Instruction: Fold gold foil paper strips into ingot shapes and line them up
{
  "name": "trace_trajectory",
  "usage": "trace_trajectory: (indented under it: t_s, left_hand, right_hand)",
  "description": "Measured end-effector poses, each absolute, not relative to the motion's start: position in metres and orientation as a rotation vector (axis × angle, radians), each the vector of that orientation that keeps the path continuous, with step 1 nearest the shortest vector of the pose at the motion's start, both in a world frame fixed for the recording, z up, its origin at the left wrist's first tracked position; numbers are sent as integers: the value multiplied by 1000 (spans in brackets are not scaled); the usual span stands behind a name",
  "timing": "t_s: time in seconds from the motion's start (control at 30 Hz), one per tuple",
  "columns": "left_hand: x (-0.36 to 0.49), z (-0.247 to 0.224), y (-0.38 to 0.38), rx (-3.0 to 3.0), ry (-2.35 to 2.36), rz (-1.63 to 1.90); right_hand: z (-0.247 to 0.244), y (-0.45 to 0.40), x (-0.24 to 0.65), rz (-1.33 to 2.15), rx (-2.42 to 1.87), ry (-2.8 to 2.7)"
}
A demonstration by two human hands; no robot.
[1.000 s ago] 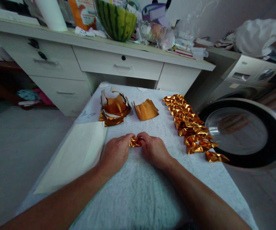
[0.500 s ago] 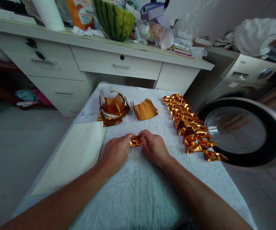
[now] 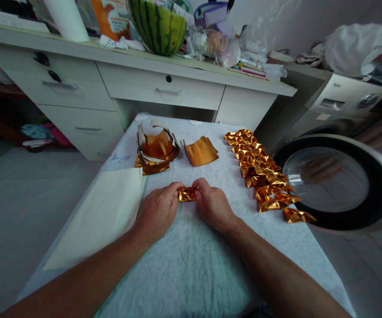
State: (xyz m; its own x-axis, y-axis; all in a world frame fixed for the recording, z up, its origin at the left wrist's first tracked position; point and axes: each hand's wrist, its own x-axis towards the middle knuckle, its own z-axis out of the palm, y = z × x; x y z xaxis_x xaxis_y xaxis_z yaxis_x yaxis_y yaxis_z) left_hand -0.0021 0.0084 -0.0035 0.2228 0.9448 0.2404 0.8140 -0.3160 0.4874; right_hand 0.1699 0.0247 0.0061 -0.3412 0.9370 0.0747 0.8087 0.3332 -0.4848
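Note:
A small folded piece of gold foil paper (image 3: pixel 187 194) spans the gap between my two hands, over the middle of the cloth-covered table. My left hand (image 3: pixel 160 206) pinches its left end, and my right hand (image 3: pixel 214 204) pinches the right end; the fingertips partly hide both ends. Beyond the hands lies a small stack of gold foil sheets (image 3: pixel 201 151), slightly curled. To its left is a larger curled bundle of gold foil sheets (image 3: pixel 159 145) with pale backing. Folded gold foil pieces (image 3: pixel 260 168) form a long overlapping row on the right, with one piece (image 3: pixel 298 215) at its near end.
A pale paper sheet (image 3: pixel 98 216) lies along the table's left side. Behind stands a white drawer desk (image 3: pixel 164 90) bearing half a watermelon (image 3: pixel 159 27) and plastic bags. At the right, a washing machine's open round door (image 3: pixel 330 181) sits close to the table edge.
My left hand has shifted slightly left, and a bit more of the foil shows between the hands. The right hand has barely moved, and the other things stay put.

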Motion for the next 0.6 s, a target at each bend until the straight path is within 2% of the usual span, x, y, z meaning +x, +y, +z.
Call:
trace_trajectory:
  t_s: [0.6]
  left_hand:
    - [-1,-2,8,2214,1606,812]
  right_hand:
    - [6,26,176,627,-1392,-2179]
